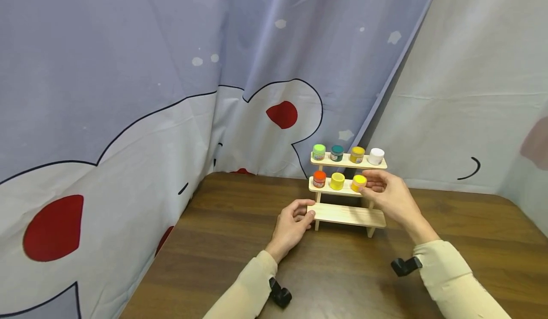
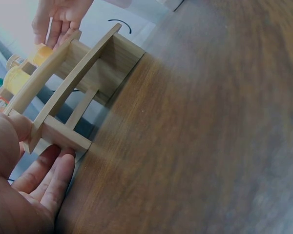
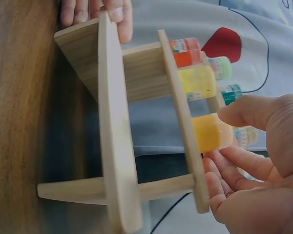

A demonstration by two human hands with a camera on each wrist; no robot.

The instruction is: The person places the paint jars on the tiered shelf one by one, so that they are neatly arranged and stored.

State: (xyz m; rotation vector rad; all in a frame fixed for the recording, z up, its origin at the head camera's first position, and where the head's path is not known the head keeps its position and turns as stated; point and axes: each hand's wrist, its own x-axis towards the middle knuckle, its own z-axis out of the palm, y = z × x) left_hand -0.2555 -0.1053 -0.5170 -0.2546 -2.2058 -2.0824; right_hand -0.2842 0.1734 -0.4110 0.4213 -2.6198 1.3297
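Observation:
A three-tier wooden display stand (image 1: 347, 214) stands on the table. Its left end, at the lowest tier, is gripped by my left hand (image 1: 292, 226), thumb on the board and fingers by the leg. On the middle tier my right hand (image 1: 391, 198) pinches an orange-yellow paint jar (image 3: 207, 132) between thumb and fingers; the jar sits at the tier's right part. Left of it are a yellow jar (image 1: 337, 181) and a red jar (image 1: 319, 179). Along the top tier stand a light green jar (image 1: 318, 152), a dark green jar (image 1: 337, 153), a mustard jar (image 1: 357, 155) and a white-lidded jar (image 1: 376, 156).
The brown wooden table (image 1: 214, 262) extends around the stand. Behind it hangs a grey-blue and white curtain (image 1: 265, 48) with red spots, close to the stand's back. Dark camera mounts (image 1: 280, 294) sit on both sleeves.

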